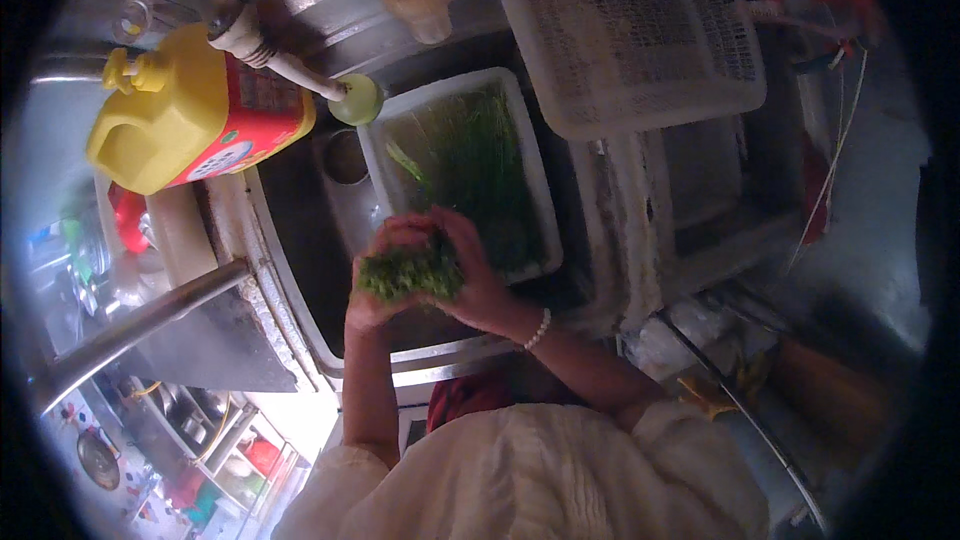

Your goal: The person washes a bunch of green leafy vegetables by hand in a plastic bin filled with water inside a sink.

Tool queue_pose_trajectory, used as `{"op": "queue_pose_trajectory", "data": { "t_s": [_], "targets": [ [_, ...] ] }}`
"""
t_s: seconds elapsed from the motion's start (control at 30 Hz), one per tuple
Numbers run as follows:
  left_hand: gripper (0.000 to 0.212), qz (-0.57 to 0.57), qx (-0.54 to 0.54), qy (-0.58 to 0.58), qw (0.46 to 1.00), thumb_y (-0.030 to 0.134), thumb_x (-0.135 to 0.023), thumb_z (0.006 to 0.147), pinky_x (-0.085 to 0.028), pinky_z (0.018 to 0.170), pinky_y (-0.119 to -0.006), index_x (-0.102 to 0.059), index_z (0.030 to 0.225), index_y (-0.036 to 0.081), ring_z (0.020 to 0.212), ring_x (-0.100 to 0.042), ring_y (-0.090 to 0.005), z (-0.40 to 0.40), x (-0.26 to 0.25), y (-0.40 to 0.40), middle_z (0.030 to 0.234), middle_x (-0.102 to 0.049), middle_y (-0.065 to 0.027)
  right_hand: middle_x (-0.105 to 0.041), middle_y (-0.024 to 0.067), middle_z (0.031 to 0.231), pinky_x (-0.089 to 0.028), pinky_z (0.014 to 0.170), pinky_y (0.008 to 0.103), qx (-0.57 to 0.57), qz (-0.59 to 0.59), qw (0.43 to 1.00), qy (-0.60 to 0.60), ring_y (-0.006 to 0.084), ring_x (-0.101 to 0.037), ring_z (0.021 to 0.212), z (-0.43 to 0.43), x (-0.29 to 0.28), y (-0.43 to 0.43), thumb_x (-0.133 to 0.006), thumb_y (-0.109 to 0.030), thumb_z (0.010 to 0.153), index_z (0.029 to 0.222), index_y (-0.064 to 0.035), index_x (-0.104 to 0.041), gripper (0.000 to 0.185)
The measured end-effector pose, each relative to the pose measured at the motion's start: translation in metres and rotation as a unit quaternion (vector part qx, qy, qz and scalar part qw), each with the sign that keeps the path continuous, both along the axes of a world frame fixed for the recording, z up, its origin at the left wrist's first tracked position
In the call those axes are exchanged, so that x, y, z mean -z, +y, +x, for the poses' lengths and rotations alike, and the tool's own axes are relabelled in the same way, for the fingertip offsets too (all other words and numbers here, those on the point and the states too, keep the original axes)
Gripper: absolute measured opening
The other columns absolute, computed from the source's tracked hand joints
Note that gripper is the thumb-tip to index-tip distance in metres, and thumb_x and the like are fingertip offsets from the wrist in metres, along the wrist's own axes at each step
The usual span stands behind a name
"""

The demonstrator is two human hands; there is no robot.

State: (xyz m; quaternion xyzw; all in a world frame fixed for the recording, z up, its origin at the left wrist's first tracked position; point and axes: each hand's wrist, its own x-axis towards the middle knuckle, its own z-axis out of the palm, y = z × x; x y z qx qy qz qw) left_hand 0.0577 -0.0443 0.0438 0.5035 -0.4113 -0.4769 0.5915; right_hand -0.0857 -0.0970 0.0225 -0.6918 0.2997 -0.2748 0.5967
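Note:
Both of my hands are cupped around a bunch of green leafy stalks, its cut-looking ends turned towards me. My left hand wraps it from the left, and my right hand, with a beaded bracelet at the wrist, presses from the right. Just beyond them a white plastic basin sits in a metal sink. Long thin green stalks lie in the basin, seemingly in water. One paler stalk rests apart near its left side. My fingers partly hide the bunch.
A yellow jug with a red label stands at the sink's left. Beside it a tap with a pale green end piece reaches over the basin's corner. A white mesh basket sits at upper right. A metal pipe crosses at left.

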Motion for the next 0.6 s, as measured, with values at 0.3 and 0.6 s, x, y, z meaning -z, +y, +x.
{"op": "queue_pose_trajectory", "data": {
  "t_s": [0.3, 0.6],
  "targets": [
    [0.047, 0.177, -0.196, 0.333, 0.905, 0.006, -0.06, 0.062, -0.047, 0.08, -0.035, -0.053, 0.109, -0.001, 0.088, -0.058, -0.0245, 0.05, 0.135, -0.036, 0.096, -0.06, -0.0107, -0.047, 0.0129, 0.121, -0.024, 0.103, 0.0391, -0.032, 0.057, 0.99, 0.123, 0.0313, -0.029, 0.123, 0.078, 0.105, -0.073, -0.072, -0.01, 0.062, 0.114, -0.0056, -0.052, 0.056],
    [0.046, 0.178, -0.174, 0.33, 0.91, 0.0, -0.061, 0.061, -0.048, 0.078, -0.037, -0.053, 0.106, 0.001, 0.087, -0.058, -0.0256, 0.032, 0.107, -0.075, 0.095, -0.059, -0.0114, -0.05, 0.0078, 0.115, -0.04, 0.089, 0.0302, -0.017, 0.315, 0.947, -0.06, 0.0167, -0.049, 0.103, 0.059, 0.112, -0.092, -0.07, -0.004, 0.066, 0.123, -0.0017, -0.037, 0.066]
  ]
}}
